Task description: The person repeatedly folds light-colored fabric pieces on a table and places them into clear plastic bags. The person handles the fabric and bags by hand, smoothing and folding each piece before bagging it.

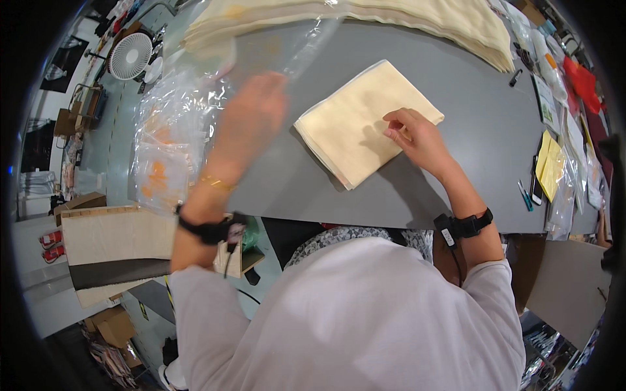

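Note:
A folded cream cloth (365,117) lies in a neat, flat rectangle on the grey table (482,163), turned at a slant. My right hand (417,137) hovers over its right side, fingers loosely curled and the thumb a little apart, with nothing in them. A shadow falls on the cloth beneath it. To the left, my left hand (255,104) is blurred by motion. From its fingers a clear plastic bag (313,45) stretches up and to the right, and the hand seems closed on its edge. The fingertips themselves are smeared.
A heap of clear plastic bags (173,140) with orange marks covers the table's left side. Long cream fabric (417,19) lies along the far edge. At the right are yellow paper (551,166), a phone (536,189), a small teal tool (525,195) and a black marker (516,77).

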`<action>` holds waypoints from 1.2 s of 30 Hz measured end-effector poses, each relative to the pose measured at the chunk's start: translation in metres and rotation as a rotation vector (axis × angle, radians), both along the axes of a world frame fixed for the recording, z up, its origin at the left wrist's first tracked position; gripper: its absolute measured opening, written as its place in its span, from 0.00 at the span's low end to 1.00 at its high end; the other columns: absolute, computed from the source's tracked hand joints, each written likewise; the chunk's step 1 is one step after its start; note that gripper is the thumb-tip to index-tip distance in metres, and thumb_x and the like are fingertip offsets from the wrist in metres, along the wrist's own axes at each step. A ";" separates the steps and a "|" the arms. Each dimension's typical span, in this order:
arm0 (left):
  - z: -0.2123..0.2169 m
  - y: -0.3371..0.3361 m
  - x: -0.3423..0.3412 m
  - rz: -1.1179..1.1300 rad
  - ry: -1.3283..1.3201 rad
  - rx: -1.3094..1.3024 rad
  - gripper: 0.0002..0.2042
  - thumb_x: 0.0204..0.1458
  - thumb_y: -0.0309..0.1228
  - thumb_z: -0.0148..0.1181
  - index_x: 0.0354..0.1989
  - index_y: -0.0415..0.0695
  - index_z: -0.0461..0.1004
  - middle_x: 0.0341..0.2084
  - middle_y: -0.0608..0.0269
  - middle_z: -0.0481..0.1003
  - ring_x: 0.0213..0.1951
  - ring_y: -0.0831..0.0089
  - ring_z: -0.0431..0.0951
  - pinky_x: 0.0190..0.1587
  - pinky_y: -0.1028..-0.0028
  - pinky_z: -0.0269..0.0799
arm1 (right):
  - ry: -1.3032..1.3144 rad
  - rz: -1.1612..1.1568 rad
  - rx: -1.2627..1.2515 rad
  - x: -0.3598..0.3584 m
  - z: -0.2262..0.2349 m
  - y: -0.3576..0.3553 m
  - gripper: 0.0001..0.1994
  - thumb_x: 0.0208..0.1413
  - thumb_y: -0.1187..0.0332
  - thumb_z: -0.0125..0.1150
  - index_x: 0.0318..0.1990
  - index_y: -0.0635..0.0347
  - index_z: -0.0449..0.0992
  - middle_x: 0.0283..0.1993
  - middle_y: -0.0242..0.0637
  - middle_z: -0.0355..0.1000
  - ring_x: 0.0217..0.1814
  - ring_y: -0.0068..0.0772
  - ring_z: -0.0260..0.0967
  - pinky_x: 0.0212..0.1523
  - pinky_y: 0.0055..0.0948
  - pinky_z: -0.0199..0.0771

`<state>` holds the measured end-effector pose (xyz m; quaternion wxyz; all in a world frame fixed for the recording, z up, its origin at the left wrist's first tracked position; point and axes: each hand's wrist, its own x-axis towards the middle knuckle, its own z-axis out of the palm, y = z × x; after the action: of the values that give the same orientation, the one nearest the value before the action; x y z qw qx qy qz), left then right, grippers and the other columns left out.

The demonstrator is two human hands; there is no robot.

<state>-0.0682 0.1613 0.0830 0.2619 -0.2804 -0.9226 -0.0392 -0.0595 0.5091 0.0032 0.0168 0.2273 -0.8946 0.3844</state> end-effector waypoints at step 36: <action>-0.119 0.066 0.081 0.158 -0.717 0.597 0.20 0.54 0.21 0.56 0.57 0.38 0.71 0.54 0.50 0.75 0.46 0.42 0.80 0.46 0.52 0.79 | 0.353 0.123 0.312 0.042 -0.028 -0.092 0.16 0.54 0.69 0.69 0.51 0.58 0.84 0.63 0.44 0.77 0.67 0.55 0.70 0.64 0.48 0.69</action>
<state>0.0127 0.2275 -0.0356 -0.0021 -0.0904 -0.9218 -0.3769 -0.0173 0.4172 -0.0245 0.1144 0.3450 -0.9107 0.1963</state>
